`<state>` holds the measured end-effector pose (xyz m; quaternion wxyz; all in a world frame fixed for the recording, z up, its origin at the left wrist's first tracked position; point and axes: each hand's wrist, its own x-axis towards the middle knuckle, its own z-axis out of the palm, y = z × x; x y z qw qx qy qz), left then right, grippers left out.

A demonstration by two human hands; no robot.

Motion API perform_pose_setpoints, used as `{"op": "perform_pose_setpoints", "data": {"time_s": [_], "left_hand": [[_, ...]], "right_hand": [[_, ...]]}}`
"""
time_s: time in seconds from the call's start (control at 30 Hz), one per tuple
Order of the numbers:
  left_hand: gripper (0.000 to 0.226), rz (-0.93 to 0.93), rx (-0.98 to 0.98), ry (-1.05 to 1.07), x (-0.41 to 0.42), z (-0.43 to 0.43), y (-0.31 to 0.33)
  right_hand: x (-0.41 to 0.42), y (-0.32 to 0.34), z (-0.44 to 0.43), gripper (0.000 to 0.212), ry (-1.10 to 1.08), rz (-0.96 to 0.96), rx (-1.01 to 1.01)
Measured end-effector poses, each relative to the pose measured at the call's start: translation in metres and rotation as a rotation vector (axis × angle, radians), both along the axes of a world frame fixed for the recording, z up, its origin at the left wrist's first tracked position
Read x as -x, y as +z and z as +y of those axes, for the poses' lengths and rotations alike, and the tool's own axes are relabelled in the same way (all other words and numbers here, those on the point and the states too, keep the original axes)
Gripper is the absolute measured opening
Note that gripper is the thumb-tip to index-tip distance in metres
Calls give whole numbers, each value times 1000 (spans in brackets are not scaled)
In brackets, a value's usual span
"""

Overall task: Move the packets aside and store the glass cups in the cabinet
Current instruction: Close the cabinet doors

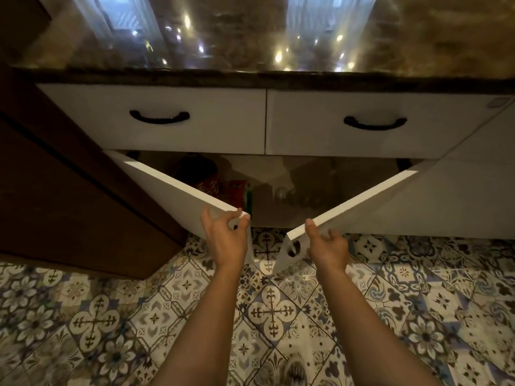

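Two white cabinet doors stand partly swung out below the counter. My left hand (227,238) grips the free edge of the left door (172,190). My right hand (327,246) grips the free edge of the right door (359,199). Through the gap I see the dim cabinet inside: red packets (220,188) lie at the left of the shelf, and glass cups (298,197) stand to their right, faint in the shadow. The doors hide part of the shelf on each side.
Two white drawers with black handles (160,118) (374,123) sit above the cabinet, under a glossy dark stone counter (250,76). A brown wooden panel (55,190) stands at the left. Patterned tiles (267,310) cover the floor.
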<state>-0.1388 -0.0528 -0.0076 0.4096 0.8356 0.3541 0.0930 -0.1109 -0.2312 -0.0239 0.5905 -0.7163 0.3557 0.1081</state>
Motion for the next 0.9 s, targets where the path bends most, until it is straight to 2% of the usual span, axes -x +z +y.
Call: {"op": "perform_pose_setpoints", "data": {"time_s": [0.07,0.13,0.23,0.27,0.37,0.5,0.67,0.77,0.9], "left_hand": [[41,-56,125,88,-10,-5,2],[70,-67,312,206,-25,-6,2],[114,16,775,360,-48,-1,2],[120,39,898,380,-57,1,2],[103,97,1001,344,-83,7,3],[104,88,1115,373,-117,1,6],[86,-5,1218,462,-144,-8,3],[82,-33,1364,557,-153,-4,4],[77,-230,1569,690,-168,-4,15]], "right_hand": [[-13,-1,5,94,-28,51,-140],[-28,1,10,92,-34,70,-247],[-51,4,21,87,2,62,-338],[-60,5,27,85,17,58,-348],[-84,5,46,79,18,64,-399],[-115,4,67,75,-78,10,-550],[-136,0,78,72,-247,85,-809],[-145,7,77,77,-402,150,-959],[-158,20,79,87,-529,141,-1130]]}}
